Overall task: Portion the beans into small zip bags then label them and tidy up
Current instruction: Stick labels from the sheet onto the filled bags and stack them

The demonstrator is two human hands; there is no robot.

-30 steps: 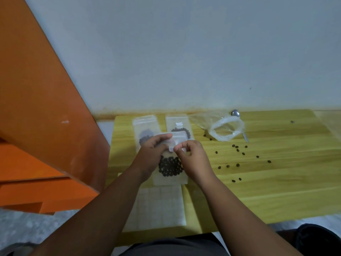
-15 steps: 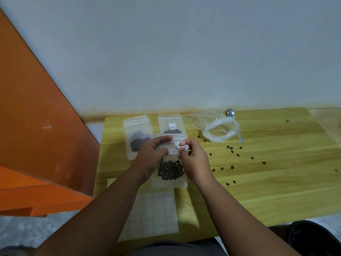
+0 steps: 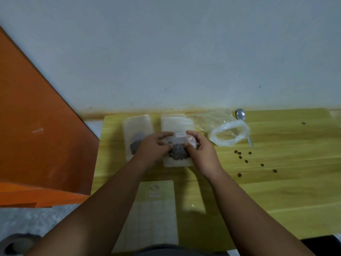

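Both hands' fingers (image 3: 191,143) pinch the labelled zip bag (image 3: 177,159) (beans (image 3: 178,154) bunched between them).

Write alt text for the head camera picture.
Both hands, left hand and right hand, press a small zip bag of beans on a wooden table; loose beans and an empty plastic bag lie right.

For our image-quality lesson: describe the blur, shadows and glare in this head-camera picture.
Head view: soft throughout, hands and the zip bag smeared by motion; a shadow falls on the table beside the label sheet; faint sheen on the spoon; the label's text is unreadable.
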